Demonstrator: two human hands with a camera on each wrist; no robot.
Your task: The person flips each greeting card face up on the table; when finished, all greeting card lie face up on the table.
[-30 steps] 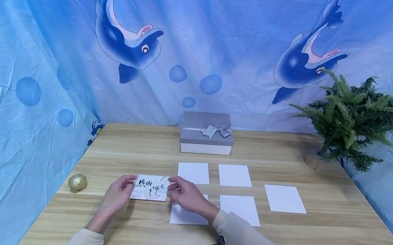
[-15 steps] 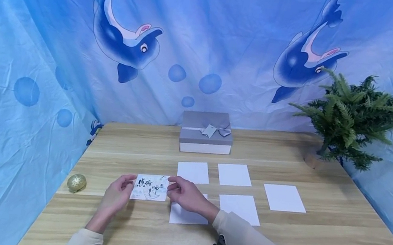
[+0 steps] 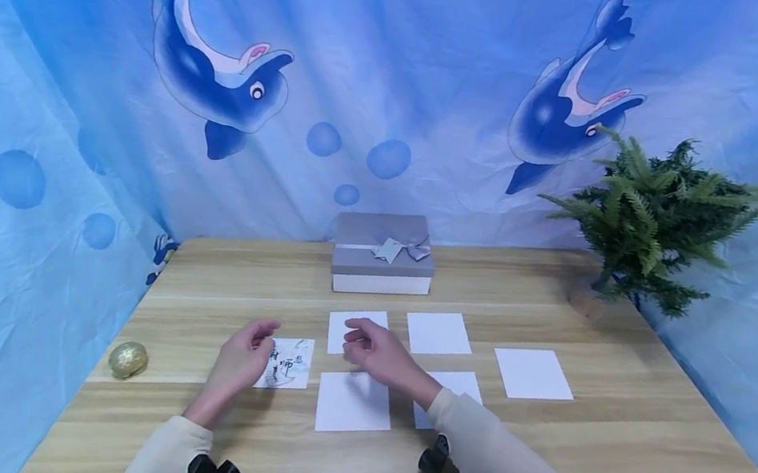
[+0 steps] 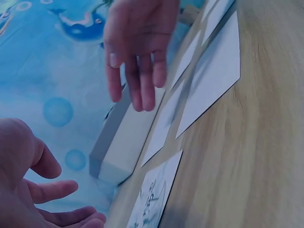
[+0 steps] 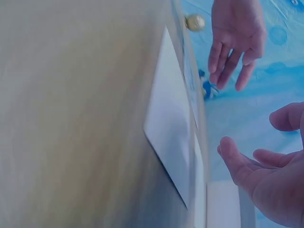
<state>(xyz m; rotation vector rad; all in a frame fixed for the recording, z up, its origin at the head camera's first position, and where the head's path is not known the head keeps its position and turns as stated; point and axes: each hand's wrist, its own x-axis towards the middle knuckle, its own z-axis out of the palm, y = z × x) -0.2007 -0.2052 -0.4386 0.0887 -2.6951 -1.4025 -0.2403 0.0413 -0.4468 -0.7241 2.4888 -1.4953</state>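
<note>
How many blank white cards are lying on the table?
5. Back row: one partly behind the right hand, one beside it, one far right. Front row: one near the printed card, one partly under the sleeve.

The bench (image 3: 535, 469) is pale wood with a smooth, matt grain. On it lie matt white paper sheets (image 3: 533, 374), and just left of them a printed card (image 3: 289, 363) of smooth paper (black brush lettering). Behind the sheets stands a matt grey cardboard gift box (image 3: 384, 253) with a satin bow. Left of the card sits a glittery gold ball (image 3: 128, 360). The backdrop (image 3: 402, 70) is creased blue cloth.
</note>
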